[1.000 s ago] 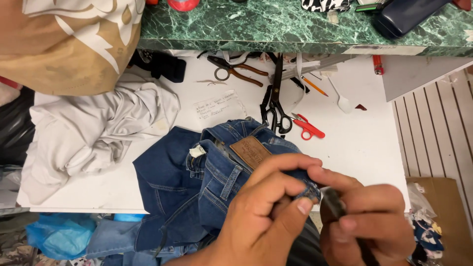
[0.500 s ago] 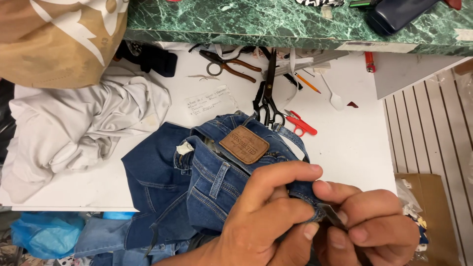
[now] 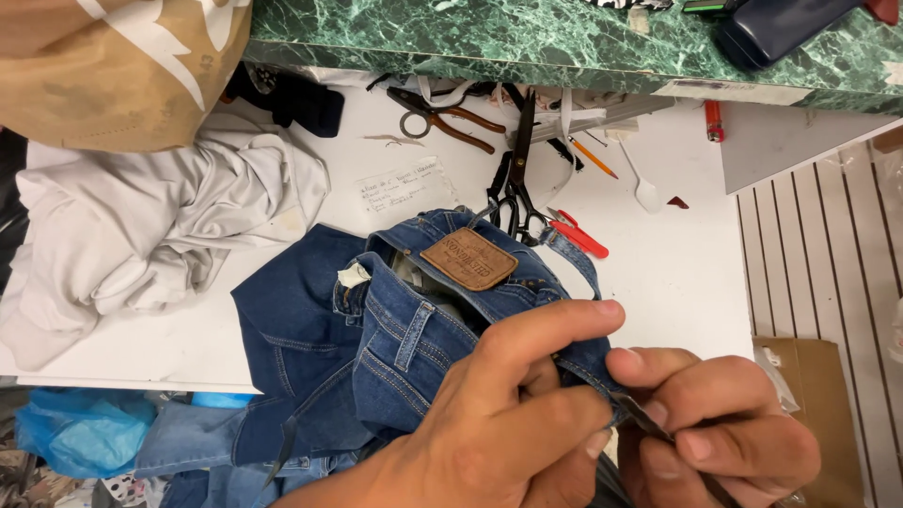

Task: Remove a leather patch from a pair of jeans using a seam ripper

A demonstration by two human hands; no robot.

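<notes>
A pair of dark blue jeans (image 3: 376, 339) lies bunched on the white table (image 3: 677, 273), its brown leather waist patch (image 3: 467, 259) facing up. My left hand (image 3: 508, 414) pinches the waistband edge at the lower middle. My right hand (image 3: 724, 428) sits just to its right, fingers closed on a thin dark metal tool (image 3: 649, 419) whose tip meets the denim seam held by the left hand.
Black scissors (image 3: 513, 179), pliers (image 3: 442, 118), red-handled snips (image 3: 578, 233), a pencil and a red lighter (image 3: 715, 120) lie at the table's back. Crumpled white cloth (image 3: 141, 235) and a brown paper bag (image 3: 113, 66) are at left. A green marble counter (image 3: 527, 38) runs above.
The view has shifted slightly so the jeans and table sit higher and more central. Both hands stay on the waistband with the tool, fingers shifted a little.
</notes>
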